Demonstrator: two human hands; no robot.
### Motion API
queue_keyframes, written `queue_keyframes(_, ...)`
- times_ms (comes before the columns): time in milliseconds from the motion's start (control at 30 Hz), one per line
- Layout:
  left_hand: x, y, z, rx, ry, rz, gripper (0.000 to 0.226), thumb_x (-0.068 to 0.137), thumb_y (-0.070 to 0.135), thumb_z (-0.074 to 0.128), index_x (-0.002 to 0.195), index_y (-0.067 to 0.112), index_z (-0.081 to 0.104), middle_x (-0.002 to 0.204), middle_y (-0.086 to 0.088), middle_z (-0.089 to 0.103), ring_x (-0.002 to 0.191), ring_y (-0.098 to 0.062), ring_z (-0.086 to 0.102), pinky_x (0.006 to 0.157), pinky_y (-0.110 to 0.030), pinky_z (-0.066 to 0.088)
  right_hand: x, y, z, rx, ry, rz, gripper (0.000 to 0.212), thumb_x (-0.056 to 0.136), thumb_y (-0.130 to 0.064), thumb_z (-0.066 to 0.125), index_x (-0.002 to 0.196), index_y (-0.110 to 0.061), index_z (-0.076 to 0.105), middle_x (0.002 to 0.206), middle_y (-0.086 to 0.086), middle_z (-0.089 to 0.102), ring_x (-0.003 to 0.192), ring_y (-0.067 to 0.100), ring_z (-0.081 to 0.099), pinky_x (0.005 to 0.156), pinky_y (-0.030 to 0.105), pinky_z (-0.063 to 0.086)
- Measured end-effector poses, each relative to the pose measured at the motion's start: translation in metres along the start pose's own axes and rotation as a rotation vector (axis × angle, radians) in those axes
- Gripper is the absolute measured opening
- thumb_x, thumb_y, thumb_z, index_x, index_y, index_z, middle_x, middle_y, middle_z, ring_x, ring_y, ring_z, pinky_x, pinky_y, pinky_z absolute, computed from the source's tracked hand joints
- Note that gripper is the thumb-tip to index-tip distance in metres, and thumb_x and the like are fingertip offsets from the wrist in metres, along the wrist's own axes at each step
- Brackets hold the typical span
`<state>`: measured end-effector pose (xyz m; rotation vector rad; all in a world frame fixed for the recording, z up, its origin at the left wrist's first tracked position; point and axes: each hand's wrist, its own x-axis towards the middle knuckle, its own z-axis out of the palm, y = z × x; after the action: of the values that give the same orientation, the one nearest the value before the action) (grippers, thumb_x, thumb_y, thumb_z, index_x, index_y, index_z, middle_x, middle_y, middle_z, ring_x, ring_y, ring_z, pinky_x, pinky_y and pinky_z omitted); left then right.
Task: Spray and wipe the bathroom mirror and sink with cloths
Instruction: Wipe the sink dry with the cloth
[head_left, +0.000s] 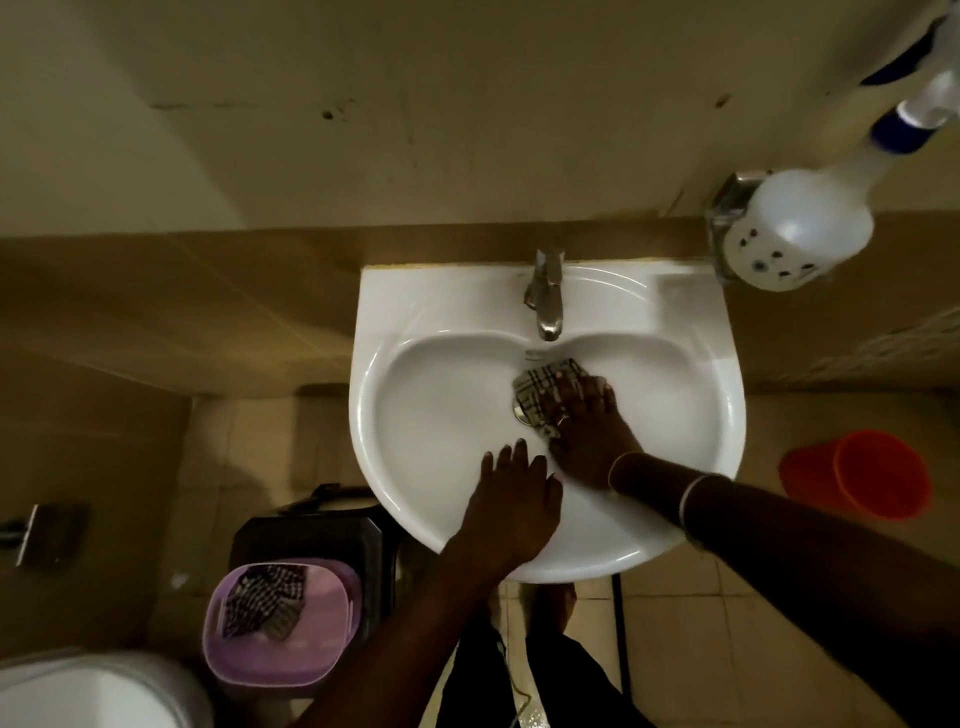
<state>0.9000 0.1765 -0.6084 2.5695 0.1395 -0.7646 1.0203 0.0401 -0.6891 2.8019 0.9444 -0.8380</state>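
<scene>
A white sink (415, 332) fills the middle of the view, with a metal tap (545, 296) at its back. My right hand (589, 426) presses a checked cloth (543, 384) flat against the basin floor, over the drain. My left hand (511, 499) rests on the sink's front rim with its fingers spread and holds nothing. A white spray bottle (800, 223) with a blue collar stands on a metal holder at the upper right. The mirror is out of view.
A purple basket (322, 654) with a second checked cloth (265, 597) sits on a dark stool at the lower left. A toilet (78, 696) is in the bottom left corner. An orange bucket (862, 473) stands on the tiled floor at the right.
</scene>
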Motion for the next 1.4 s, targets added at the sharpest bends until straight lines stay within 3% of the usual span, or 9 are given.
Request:
queue_keyframes(133,-0.027,-0.026,-0.013,-0.114,0.205,-0.019,0.082,0.090,0.047,0.001,0.151,0.015,0.044,0.164,-0.011,0.032,0.153,-0.027,0.025,0.124,-0.037,-0.001,0.014,-0.054,0.006,0.304,0.038,0.127,0.072,0.095,-0.048,0.013,0.164,-0.026,0.009,0.171,0.013,-0.008,0.156,0.041,-0.012,0.125,0.058,-0.009)
queue_keyframes(267,-0.049,-0.053,-0.020,-0.321,0.473,-0.059,0.054,0.099,0.028,0.031,0.148,0.017,0.049,0.163,-0.002,0.031,0.153,-0.023,0.025,0.126,-0.035,0.001,0.023,-0.116,-0.006,0.690,0.065,0.124,0.056,0.109,-0.037,0.032,0.163,-0.027,0.019,0.172,0.008,0.000,0.157,0.037,-0.008,0.126,0.050,-0.007)
queue_keyframes(433,-0.062,-0.089,-0.053,-0.539,0.709,-0.109,0.044,0.102,0.020,0.039,0.142,0.016,0.056,0.157,0.004,0.038,0.151,-0.020,0.031,0.124,-0.052,0.024,0.000,-0.202,-0.040,1.282,-0.019,0.120,0.057,0.095,-0.051,0.046,0.142,-0.019,0.057,0.146,0.011,0.057,0.138,0.025,0.050,0.120,0.049,0.035)
queue_keyframes(533,-0.068,-0.113,-0.079,-0.621,0.721,-0.139,0.046,0.102,0.026,0.038,0.142,0.015,0.057,0.155,-0.007,0.048,0.147,-0.024,0.039,0.120,-0.056,0.032,-0.017,-0.235,-0.047,1.081,0.048,-0.068,0.051,0.106,-0.028,0.044,0.155,-0.013,0.039,0.162,0.015,0.034,0.152,0.030,0.028,0.126,0.047,0.021)
queue_keyframes(733,-0.087,-0.138,-0.103,-0.667,0.830,-0.142,0.038,0.102,0.022,0.042,0.135,0.036,0.056,0.154,0.004,0.047,0.147,-0.016,0.038,0.120,-0.053,0.033,-0.045,-0.258,-0.040,0.483,0.202,-0.286,0.083,0.089,-0.064,0.018,0.154,-0.036,-0.025,0.171,0.004,-0.014,0.157,0.037,-0.009,0.126,0.058,0.002)
queue_keyframes(900,-0.094,-0.158,-0.082,-0.761,0.829,-0.185,0.039,0.101,0.032,0.043,0.136,0.039,0.057,0.149,0.008,0.053,0.143,-0.014,0.045,0.116,-0.054,0.039,0.002,-0.270,-0.048,0.268,0.225,-0.209,0.072,0.101,-0.049,0.023,0.164,-0.021,0.002,0.167,0.014,-0.023,0.152,0.052,-0.010,0.121,0.067,0.014)
queue_keyframes(1100,-0.086,-0.151,-0.091,-0.687,0.673,-0.094,0.047,0.101,0.037,0.039,0.145,0.030,0.053,0.159,0.005,0.040,0.151,-0.011,0.028,0.125,-0.048,0.027,0.021,-0.285,-0.063,0.255,0.289,-0.093,0.071,0.108,-0.036,0.032,0.162,-0.015,-0.009,0.168,0.020,-0.018,0.152,0.054,-0.008,0.123,0.066,0.014)
queue_keyframes(1267,-0.076,-0.147,-0.090,-0.327,0.393,0.012,0.060,0.101,0.045,0.029,0.156,0.021,0.033,0.165,0.005,0.019,0.154,-0.008,0.008,0.124,-0.024,0.001,-0.021,-0.259,-0.029,0.309,0.394,-0.056,0.055,0.103,-0.045,0.047,0.155,-0.034,0.034,0.161,-0.013,0.037,0.152,0.003,0.024,0.128,0.029,0.001)
queue_keyframes(1400,-0.090,-0.138,-0.057,-0.204,0.297,0.061,0.066,0.103,0.057,0.018,0.155,0.021,0.036,0.165,0.002,0.023,0.153,-0.006,0.009,0.123,-0.022,0.003,-0.059,-0.230,-0.011,0.290,0.323,-0.208,0.048,0.095,-0.013,0.055,0.142,-0.007,0.055,0.147,0.013,0.056,0.139,0.026,0.051,0.117,0.034,0.040)
